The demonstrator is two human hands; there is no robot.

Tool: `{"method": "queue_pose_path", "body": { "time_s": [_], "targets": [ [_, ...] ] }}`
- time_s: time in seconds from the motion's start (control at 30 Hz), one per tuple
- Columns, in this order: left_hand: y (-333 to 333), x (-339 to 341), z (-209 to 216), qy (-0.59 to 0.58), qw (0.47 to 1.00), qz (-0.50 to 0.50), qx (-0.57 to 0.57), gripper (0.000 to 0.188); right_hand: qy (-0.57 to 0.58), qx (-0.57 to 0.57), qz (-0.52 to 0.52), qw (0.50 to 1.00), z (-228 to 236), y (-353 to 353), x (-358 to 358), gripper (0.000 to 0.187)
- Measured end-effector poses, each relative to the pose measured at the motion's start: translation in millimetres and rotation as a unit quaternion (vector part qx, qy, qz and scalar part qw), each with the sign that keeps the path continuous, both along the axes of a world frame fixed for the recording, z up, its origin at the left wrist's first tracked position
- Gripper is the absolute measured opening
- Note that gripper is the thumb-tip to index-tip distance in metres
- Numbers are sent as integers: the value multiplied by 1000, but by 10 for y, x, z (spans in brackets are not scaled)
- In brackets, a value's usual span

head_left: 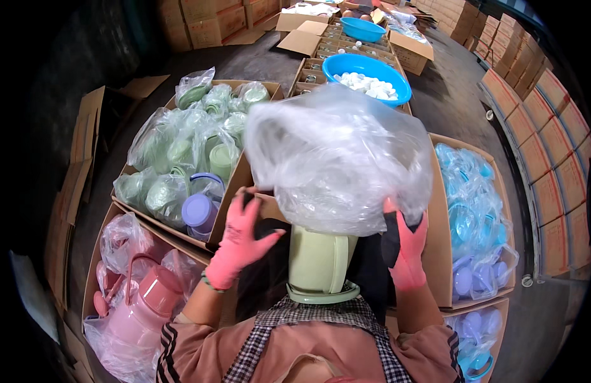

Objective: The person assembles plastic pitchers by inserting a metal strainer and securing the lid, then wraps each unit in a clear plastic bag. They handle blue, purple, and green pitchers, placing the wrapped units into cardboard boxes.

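A large clear plastic bag [346, 159], puffed up and blurred by motion, spreads in front of me over the top of a pale green jug [316, 258]. The jug stands between my legs against my checked apron, its wide rim toward me, and the bag hides its far end. My right hand [407, 246], in a pink glove with dark patches, grips the bag's right edge. To the left of the jug, my left hand [241, 239] in a matching glove has its fingers spread and holds nothing.
Cartons of bagged green parts [187, 137], pink jugs [148, 300] and blue parts [471, 198] flank me. A purple jug lid piece [199, 210] lies among the green ones. Ahead, a blue basin [397, 80] holds white pieces. Stacked cartons [554, 140] line the right side.
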State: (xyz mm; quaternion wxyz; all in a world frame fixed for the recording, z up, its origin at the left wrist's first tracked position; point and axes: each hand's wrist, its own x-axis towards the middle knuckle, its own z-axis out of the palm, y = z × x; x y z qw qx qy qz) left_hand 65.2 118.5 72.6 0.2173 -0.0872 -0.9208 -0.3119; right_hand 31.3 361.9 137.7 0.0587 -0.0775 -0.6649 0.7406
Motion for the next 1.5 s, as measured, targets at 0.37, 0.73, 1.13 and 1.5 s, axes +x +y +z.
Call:
{"method": "queue_pose_path", "body": {
  "time_s": [0.37, 0.73, 1.13, 1.5],
  "targets": [
    [365, -227, 295, -57, 921, -142, 358, 27, 305, 341, 376, 805, -85, -67, 239, 81],
    [663, -633, 610, 229, 951, -207, 15, 39, 68, -178, 341, 921, -59, 111, -321, 31],
    [673, -775, 625, 63, 941, -319, 94, 54, -11, -120, 213, 970, -75, 69, -577, 41],
    [-272, -2267, -500, 110, 888, 150, 420, 31, 240, 645, 237, 685, -603, 823, -1496, 19]
  ]
}}
